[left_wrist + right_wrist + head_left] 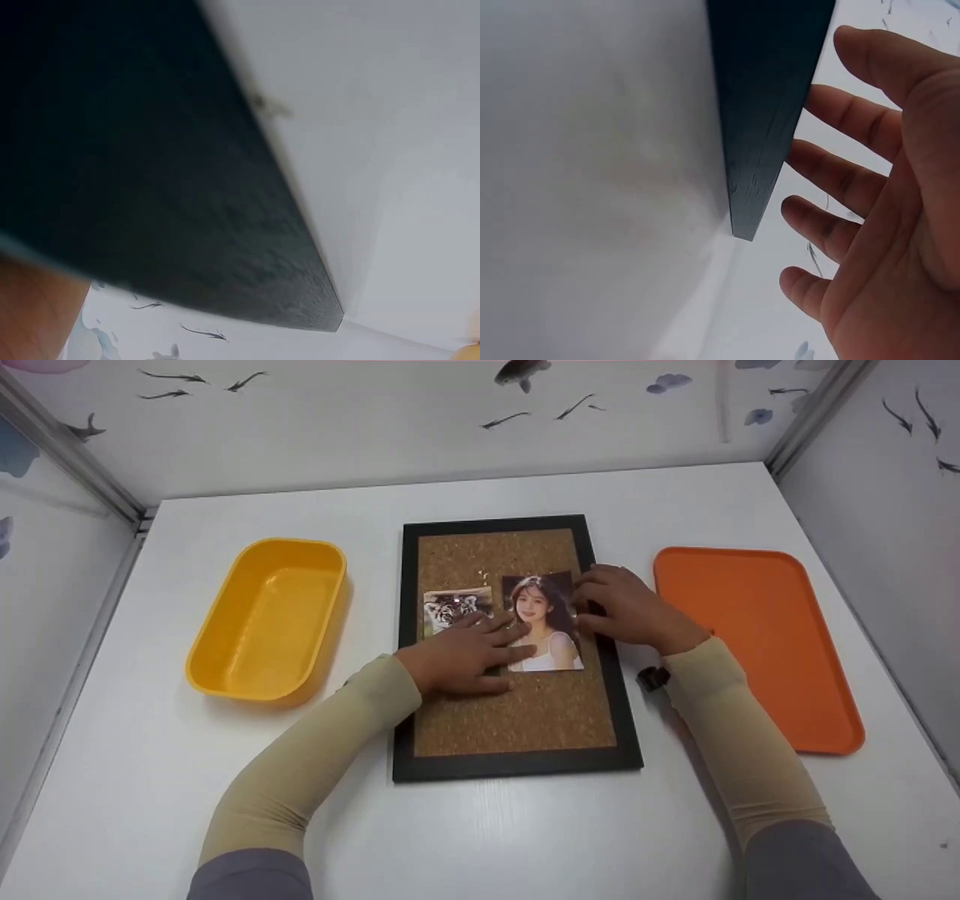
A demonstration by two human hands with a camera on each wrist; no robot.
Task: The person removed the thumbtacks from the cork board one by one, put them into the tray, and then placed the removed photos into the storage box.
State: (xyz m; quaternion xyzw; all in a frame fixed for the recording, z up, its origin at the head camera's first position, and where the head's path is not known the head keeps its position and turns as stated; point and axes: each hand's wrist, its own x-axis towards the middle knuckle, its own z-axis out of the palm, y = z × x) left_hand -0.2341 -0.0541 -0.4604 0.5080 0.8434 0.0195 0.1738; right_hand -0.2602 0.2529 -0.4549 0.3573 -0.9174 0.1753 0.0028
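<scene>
A cork board (517, 720) with a black frame lies on the table. Two photos are on its cork: a tiger photo (450, 607) at left and a portrait photo of a person (553, 622) at right. My left hand (465, 656) rests palm down with spread fingers across both, hiding the tiger photo's lower part. At the portrait's right edge, the fingers of my right hand (619, 604) touch down near the frame. In the right wrist view that hand (885, 202) is loosely spread beside the frame's edge (761, 150), holding nothing visible. Frame (187, 187) fills much of the left wrist view.
A yellow bin (259, 622) stands left of the board. To the right lies an orange tray (772, 645), partly under my right forearm. White panels with fish prints (521, 371) enclose the table's back and sides. Small shiny bits lie on the cork above the tiger photo.
</scene>
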